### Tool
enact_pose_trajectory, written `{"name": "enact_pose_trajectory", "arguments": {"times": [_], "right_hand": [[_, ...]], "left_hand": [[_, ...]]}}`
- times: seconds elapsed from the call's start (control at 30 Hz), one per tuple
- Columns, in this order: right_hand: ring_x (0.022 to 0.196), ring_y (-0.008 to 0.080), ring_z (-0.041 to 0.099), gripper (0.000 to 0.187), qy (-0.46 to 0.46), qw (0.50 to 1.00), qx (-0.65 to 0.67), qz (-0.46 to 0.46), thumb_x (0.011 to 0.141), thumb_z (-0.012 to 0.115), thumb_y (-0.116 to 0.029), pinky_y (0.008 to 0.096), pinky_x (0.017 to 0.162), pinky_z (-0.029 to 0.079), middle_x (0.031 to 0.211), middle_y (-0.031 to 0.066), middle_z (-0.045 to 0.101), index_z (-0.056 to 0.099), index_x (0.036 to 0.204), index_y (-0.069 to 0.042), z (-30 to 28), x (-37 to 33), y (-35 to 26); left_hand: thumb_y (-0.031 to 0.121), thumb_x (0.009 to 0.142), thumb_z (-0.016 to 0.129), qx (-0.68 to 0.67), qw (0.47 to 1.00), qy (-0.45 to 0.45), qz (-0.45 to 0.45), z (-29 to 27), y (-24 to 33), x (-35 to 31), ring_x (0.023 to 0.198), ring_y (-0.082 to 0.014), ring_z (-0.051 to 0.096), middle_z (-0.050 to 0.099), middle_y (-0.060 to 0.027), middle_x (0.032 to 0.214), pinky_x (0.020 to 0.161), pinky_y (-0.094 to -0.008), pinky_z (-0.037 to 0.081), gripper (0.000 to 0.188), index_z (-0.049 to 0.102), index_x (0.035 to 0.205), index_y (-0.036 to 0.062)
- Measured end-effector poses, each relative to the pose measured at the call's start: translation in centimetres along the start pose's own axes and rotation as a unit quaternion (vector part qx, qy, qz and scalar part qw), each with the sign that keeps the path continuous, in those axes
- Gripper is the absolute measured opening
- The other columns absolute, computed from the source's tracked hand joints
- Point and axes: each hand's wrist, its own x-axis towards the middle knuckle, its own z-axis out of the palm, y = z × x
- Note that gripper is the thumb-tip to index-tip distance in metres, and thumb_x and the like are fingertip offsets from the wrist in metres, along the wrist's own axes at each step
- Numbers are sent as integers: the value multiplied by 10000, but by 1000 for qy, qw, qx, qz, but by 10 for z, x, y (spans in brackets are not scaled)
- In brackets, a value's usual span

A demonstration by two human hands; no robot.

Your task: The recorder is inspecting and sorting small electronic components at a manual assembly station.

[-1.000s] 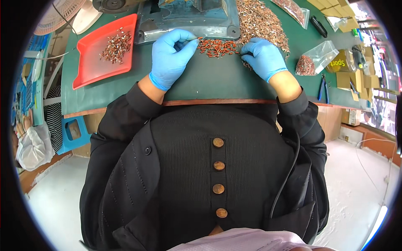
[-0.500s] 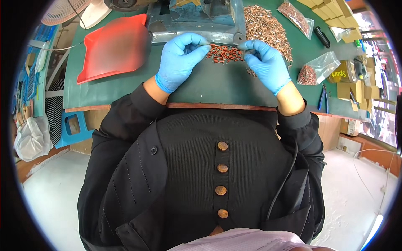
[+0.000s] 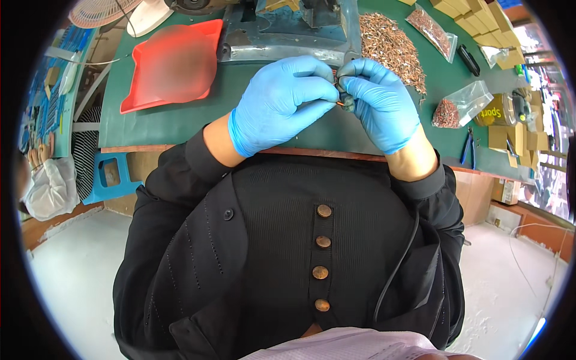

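My left hand (image 3: 285, 103), in a blue glove, is closed in a pinch in front of the metal machine base (image 3: 288, 53). A small orange-red part (image 3: 340, 104) shows at its thumb and finger tips. My gloved right hand (image 3: 383, 107) meets it there, fingers curled and closed, with darkened fingertips. What the right fingers hold is too small and covered to make out. Both hands hide most of the little heap of red parts behind them. Beyond the right hand spreads a large pile of small copper-coloured parts (image 3: 391, 51).
A red tray (image 3: 133, 90) with blurred contents stands left on the green table (image 3: 180, 129). To the right lie clear bags of small parts (image 3: 447, 113), blue-handled pliers (image 3: 468, 149), a black tool (image 3: 468, 60) and cardboard boxes (image 3: 505, 137). A fan (image 3: 99, 12) stands far left.
My hands were apart on either side of the small red parts. Now they have come together, fingertips meeting, with an orange-red part showing between them. The view has shifted slightly.
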Motion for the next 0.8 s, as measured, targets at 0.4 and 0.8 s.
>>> {"name": "enact_pose_trajectory", "arguments": {"times": [0.4, 0.8], "right_hand": [[821, 115, 606, 232, -14, 983, -166, -81, 818, 585, 85, 219, 733, 495, 958, 76, 639, 603, 1040, 22, 14, -16, -9], [827, 127, 615, 229, -1, 823, -480, -303, 754, 661, 78, 248, 731, 498, 928, 81, 649, 620, 968, 4, 20, -14, -10]], "left_hand": [[-26, 742, 676, -229, 966, -3, -116, -9, 1, -8, 813, -169, 606, 628, -86, 881, 742, -282, 473, 107, 623, 829, 5], [-12, 796, 662, -448, 858, 33, -249, -10, 0, -13, 791, -129, 601, 619, -87, 933, 754, -261, 491, 117, 613, 902, -6]]}}
